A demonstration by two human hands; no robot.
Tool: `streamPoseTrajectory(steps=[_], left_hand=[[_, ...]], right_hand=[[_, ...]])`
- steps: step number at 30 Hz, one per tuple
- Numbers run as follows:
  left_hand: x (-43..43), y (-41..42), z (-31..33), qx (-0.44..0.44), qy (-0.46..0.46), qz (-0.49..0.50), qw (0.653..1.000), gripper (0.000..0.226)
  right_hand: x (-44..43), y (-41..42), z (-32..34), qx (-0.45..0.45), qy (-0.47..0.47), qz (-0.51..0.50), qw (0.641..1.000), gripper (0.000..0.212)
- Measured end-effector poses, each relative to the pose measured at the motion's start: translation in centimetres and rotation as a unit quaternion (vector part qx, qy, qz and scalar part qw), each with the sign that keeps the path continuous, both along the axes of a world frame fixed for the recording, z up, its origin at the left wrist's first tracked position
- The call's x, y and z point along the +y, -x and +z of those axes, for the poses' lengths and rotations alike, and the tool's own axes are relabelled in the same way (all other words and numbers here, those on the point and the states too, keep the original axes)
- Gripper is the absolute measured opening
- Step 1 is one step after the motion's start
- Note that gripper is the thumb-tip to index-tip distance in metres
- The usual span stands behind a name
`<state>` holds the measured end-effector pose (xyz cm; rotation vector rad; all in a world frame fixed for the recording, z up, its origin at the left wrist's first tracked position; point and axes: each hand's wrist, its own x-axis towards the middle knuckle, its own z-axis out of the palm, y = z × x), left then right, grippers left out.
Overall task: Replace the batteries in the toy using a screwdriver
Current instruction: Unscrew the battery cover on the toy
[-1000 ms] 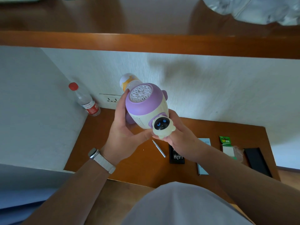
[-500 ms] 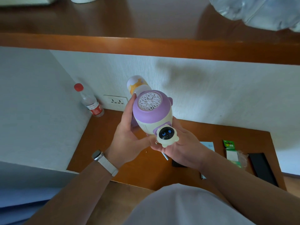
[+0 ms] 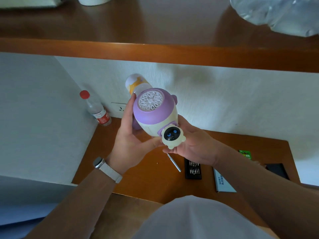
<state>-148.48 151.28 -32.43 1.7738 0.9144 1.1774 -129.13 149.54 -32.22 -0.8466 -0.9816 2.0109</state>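
Head view: toy [image 3: 155, 114] held up, nothing opened yet

The toy is held in both hands above the bench [image 3: 146, 178], clear of its surface. It is gripped at the side by the left hand [image 3: 127, 144], with the fingers [image 3: 129, 109] laid along the purple shell and the thumb beneath. It is cupped from below by the right hand [image 3: 195, 145], fingers curled under the body, tips hidden. The screwdriver [image 3: 174, 163] lies untouched on the bench beside the bit case [image 3: 193, 168]. A green pack [image 3: 246, 154], likely batteries, sits further right. No battery cover is seen. Judged to be at the start: the cover is to be found and unscrewed, the cells swapped, the cover refitted.
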Motion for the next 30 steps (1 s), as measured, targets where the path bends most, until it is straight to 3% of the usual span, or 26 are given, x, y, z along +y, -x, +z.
streamPoseTrajectory(steps=[7,11,13,17,25,30], left_hand=[[0.0,0.1,-0.8,-0.015,0.022,0.018,0.999,0.111],[-0.2,-0.3,-0.7,-0.011,0.014,0.029,0.999,0.109],[-0.3,-0.4,-0.5,-0.008,0.005,0.024,1.0,0.106],[-0.2,-0.3,0.0,-0.001,-0.01,0.016,1.0,0.101],[-0.3,0.1,-0.2,-0.017,-0.01,-0.011,1.0,0.107],[-0.8,-0.1,0.4,-0.011,-0.021,0.007,1.0,0.106]], right_hand=[[-0.5,0.3,-0.9,-0.19,-0.109,-0.066,0.973,0.049],[-1.1,0.3,-0.9,-0.277,-0.16,-0.08,0.944,0.057],[-1.5,0.2,-1.3,-0.225,-0.13,-0.083,0.962,0.043],[-1.5,1.4,-0.4,-0.098,-0.051,-0.118,0.987,0.045],[-1.5,1.8,0.4,0.016,0.065,-0.097,0.993,0.1],[-1.8,1.9,0.7,0.039,0.072,-0.085,0.993,0.077]])
